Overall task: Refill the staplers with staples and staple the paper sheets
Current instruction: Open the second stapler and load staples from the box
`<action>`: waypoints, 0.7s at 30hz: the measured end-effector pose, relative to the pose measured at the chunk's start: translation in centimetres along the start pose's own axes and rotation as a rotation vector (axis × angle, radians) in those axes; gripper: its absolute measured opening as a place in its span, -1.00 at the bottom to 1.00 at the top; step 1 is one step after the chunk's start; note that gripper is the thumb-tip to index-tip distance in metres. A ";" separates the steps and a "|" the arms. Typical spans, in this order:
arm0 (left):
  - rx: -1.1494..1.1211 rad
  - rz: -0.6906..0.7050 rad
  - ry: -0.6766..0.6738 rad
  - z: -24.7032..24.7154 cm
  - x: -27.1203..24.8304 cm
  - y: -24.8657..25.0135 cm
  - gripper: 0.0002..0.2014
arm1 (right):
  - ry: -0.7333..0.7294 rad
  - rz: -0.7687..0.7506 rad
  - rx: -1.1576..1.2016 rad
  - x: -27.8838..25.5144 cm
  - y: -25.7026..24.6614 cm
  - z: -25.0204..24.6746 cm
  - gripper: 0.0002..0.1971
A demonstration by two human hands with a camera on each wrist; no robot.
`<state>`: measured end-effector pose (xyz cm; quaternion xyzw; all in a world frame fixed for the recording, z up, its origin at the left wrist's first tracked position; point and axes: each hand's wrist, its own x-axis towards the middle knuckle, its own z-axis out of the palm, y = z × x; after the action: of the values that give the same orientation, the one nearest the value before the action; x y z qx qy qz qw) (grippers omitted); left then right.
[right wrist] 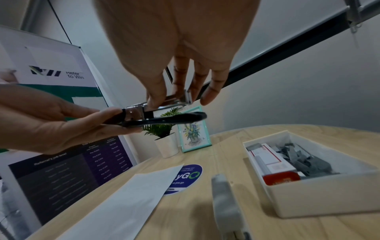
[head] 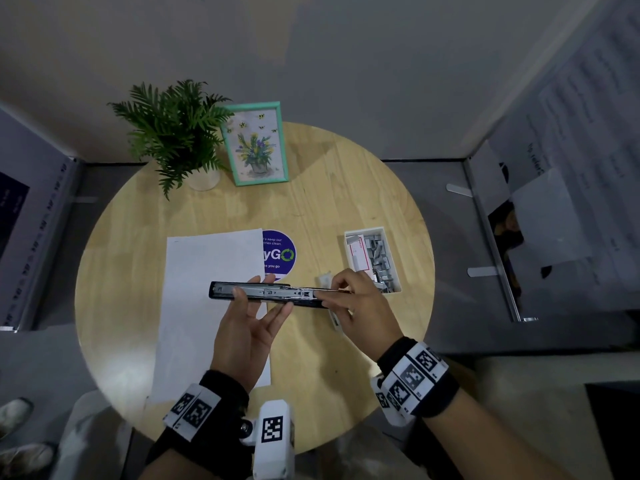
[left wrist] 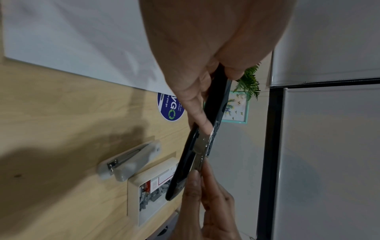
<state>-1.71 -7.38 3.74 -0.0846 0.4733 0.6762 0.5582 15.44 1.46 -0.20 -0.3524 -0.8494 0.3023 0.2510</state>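
Left hand (head: 247, 327) grips the black stapler (head: 266, 295) about mid-length, thumb on the far side, fingers curled under and over the near edge. It is held level in the air above the right edge of the paper (head: 211, 306), swung fully open, metal channel facing up.

Right hand (head: 360, 306) pinches the metal magazine arm at the stapler's right end, thumb and forefinger on it, other fingers loosely spread. Right wrist view shows that arm lifted off the black base. I cannot tell whether a staple strip sits in the channel.

Step in hand, my reading: loading the black stapler. Nothing on the paper looks stapled yet, so the task seems early. The next move likely calls for a strip from the tray (head: 396, 271), laid straight in the channel, then the arm shut without jamming; the left hand must keep the body steady.

White stapler (left wrist: 129, 160) lies on the table (head: 346, 202) below the right hand, just beside the tray, which holds loose grey staples (head: 379, 261) and a red-and-white box (head: 358, 252).

Round wooden table; a blue sticker (head: 280, 252) half under the paper's corner. Far edge: potted fern (head: 173, 133), teal-framed flower print (head: 256, 143). Grey walls, a poster stand to the left, dim light.
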 end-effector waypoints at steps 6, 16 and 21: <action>0.001 -0.007 0.036 -1.1 0.3 0.1 -0.60 | -0.069 0.155 0.062 -1.6 0.8 0.3 -0.71; -0.004 -0.048 0.064 -2.3 1.7 -0.2 -0.60 | 0.069 0.316 0.112 -3.5 5.3 -3.2 -0.78; -0.006 -0.042 0.060 -2.6 2.5 -0.2 -0.60 | -0.060 0.650 -0.248 -2.2 10.5 -5.5 -0.85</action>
<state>-3.54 -7.59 0.64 -0.1165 0.4859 0.6628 0.5576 24.98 7.65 -4.11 -0.6232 -0.7300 0.2713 0.0716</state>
